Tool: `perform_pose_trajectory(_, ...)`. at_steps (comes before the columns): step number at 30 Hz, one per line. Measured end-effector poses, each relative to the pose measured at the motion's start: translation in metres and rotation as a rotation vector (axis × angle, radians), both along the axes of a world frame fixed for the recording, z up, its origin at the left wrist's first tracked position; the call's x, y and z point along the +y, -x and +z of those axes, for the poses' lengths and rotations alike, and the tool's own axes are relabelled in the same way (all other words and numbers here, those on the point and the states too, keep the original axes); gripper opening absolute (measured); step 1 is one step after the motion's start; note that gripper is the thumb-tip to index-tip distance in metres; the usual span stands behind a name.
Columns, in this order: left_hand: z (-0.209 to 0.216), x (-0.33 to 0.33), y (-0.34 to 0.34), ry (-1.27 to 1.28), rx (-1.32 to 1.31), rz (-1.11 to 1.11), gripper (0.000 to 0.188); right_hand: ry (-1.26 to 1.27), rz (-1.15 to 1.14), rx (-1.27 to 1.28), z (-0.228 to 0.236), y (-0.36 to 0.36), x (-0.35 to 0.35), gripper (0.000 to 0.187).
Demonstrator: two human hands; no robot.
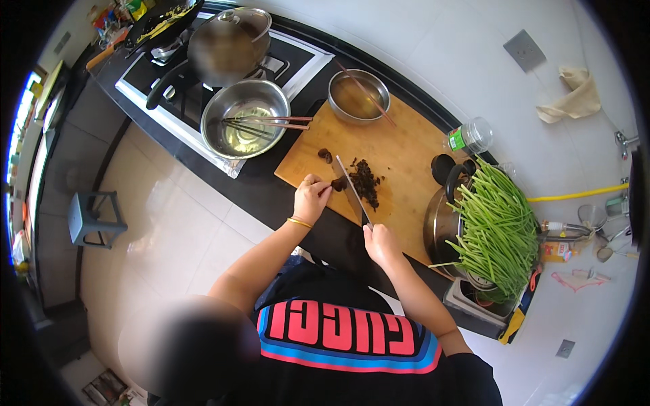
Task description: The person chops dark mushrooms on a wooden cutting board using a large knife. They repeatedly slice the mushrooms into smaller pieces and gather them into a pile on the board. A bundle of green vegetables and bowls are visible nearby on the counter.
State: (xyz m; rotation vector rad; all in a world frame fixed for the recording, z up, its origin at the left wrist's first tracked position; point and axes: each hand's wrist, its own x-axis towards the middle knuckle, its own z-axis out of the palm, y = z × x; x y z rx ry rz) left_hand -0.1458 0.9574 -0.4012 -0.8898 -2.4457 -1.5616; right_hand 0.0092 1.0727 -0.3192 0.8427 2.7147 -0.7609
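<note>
My right hand (381, 243) is wrapped round the handle of a kitchen knife (352, 193). The blade stands on edge across a wooden cutting board (406, 155). To its left, my left hand (312, 199) pinches a dark brown mushroom (338, 184) close against the blade. Right of the blade lies a heap of chopped dark brown bits (365, 181). Another small dark brown mushroom (325, 155) rests on the board beyond my left hand. At the board's far edge sits a metal bowl (359, 111) of yellowish liquid with chopsticks (369, 95) across it.
Left of the board, a metal pan (279, 95) with chopsticks stands by the gas stove (132, 86), which bears a lidded pot (261, 24) and a wok (152, 13). On the right are long green stalks (497, 230) over a pot (437, 233), and a clear jar (479, 134).
</note>
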Motion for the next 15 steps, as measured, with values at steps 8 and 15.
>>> perform_pose_trajectory(8, -0.002, 0.000, 0.001, -0.063, -0.086, 0.045, 0.007, 0.004, 0.069, -0.007, 0.020, 0.000, 0.007, 0.033)
perform_pose_trajectory(15, -0.002, 0.004, -0.001, 0.013, -0.049, 0.068, 0.008, -0.005, 0.019, -0.008, -0.004, 0.003, -0.004, 0.034)
